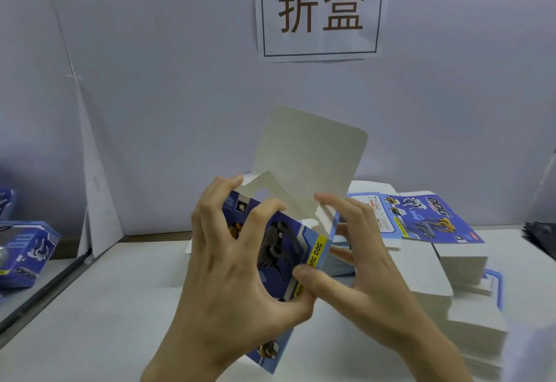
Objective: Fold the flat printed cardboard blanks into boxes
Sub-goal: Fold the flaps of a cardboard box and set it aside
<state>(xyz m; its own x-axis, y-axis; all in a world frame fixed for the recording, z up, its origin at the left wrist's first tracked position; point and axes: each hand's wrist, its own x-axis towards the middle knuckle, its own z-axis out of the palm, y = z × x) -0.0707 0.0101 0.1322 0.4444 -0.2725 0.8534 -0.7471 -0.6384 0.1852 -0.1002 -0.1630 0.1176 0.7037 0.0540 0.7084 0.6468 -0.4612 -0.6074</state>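
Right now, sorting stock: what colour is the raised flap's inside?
Plain off-white, unprinted flap; seen in the head view.

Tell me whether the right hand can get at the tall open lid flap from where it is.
Probably yes: the right hand grips the box just below the lid flap, with nothing between them.

Left hand (228, 261): raised near centre, back toward the camera, fingers spread and curled, thumb low at right. Right hand (358, 264): just beside it on the right, thumb pressed leftward against the left thumb, fingers (337, 204) extended far-left. Both forearms enter from the near edge.
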